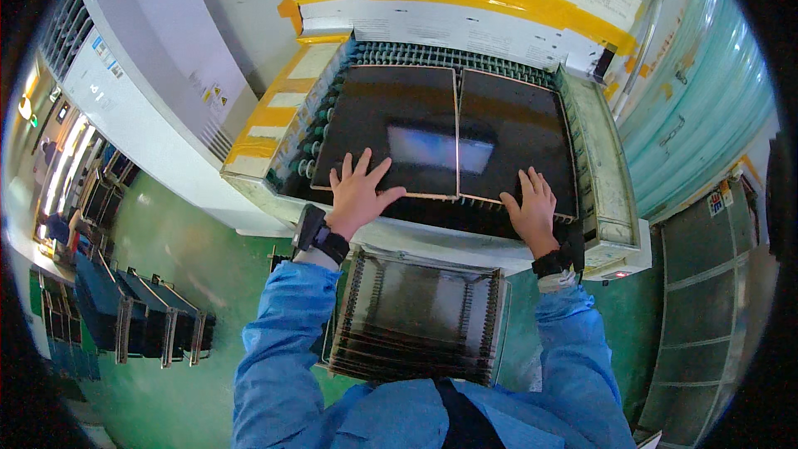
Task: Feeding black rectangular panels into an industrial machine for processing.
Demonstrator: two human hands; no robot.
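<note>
Two flat dark panels with thin copper-coloured edges lie side by side on a roller conveyor [532, 75], a narrow gap between them. On the near left part of the left panel [391, 104] rests my left hand [359, 195], fingers spread. My right hand [532, 206] lies at the near edge of the right panel [524, 116], its fingers stretched out and pointing away from me. Neither hand grips anything. A bluish light reflects off both dark surfaces. Each wrist wears a black band, and blue sleeves cover my forearms.
Below the conveyor's front edge stands a slotted rack [420, 308] with several panels. To the left are a white machine cabinet [158, 91] and racks of dark panels [145, 308] on the green floor. Clear plastic strips [698, 91] hang at right, above a grey panelled cabinet [698, 308].
</note>
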